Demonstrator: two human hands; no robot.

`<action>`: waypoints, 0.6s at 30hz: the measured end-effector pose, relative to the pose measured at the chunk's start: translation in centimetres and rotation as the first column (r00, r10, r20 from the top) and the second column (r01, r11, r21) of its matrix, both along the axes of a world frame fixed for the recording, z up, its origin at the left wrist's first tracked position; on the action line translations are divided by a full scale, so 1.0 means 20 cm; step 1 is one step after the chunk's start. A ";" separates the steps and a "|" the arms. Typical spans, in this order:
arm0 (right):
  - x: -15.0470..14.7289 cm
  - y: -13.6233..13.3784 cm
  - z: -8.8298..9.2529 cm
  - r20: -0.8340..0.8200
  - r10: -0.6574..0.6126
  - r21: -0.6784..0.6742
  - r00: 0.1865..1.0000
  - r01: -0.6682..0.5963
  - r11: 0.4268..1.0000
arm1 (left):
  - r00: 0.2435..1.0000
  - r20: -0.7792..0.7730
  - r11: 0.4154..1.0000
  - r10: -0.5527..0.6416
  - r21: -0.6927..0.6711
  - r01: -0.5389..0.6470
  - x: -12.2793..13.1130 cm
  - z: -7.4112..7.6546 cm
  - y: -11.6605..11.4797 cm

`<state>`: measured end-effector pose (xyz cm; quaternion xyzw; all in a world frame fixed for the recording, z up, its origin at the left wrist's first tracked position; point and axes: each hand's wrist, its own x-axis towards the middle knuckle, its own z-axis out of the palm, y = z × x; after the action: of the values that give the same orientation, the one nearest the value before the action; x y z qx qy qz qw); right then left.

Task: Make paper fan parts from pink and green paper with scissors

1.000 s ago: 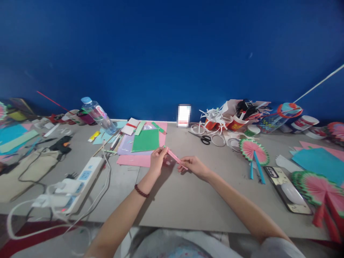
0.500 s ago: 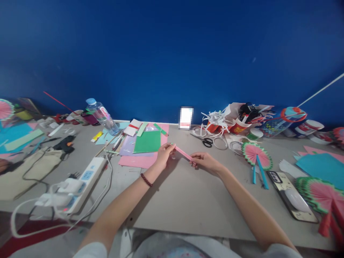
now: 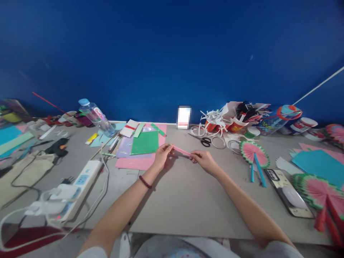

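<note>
My left hand (image 3: 162, 157) and right hand (image 3: 205, 161), fingers closed, pinch the pink strip (image 3: 181, 151) at both ends, maybe to keep it straight, behind the desk (image 3: 185, 204)'s front edge.

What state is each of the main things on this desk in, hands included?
Pink strip: held between both hands
Left hand: pinching one end
Right hand: pinching the other end
Scissors: lying down, open or shut unclear
Bottle: capped
Power strip: plugs in, red light on
Blue-handled fan: spread open
Red-handled fan: spread open
Phone: face down
</note>
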<state>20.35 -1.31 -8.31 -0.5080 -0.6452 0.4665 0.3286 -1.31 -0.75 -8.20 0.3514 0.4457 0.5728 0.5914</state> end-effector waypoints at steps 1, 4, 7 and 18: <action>0.00 0.00 -0.01 -0.011 -0.009 0.017 1.000 0.009 1.000 | 1.000 0.027 1.000 -0.009 -0.006 0.009 0.00 0.00 0.00; -0.02 -0.02 -0.03 -0.018 -0.063 0.070 0.998 0.065 0.995 | 0.988 0.138 0.997 -0.068 -0.014 0.071 0.01 0.01 0.00; -0.07 -0.04 -0.02 0.058 -0.127 0.200 0.990 0.113 0.973 | 0.970 0.193 0.988 -0.146 -0.013 0.152 0.03 0.03 -0.02; -0.16 -0.13 0.01 -0.188 0.041 -0.106 0.981 -0.062 0.992 | 0.983 0.138 0.982 -0.122 -0.126 0.140 0.07 0.05 -0.10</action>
<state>17.21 -3.98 -8.21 -0.4628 -0.5977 0.5556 0.3462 0.05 -2.66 -7.24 0.3012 0.4198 0.5228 0.6780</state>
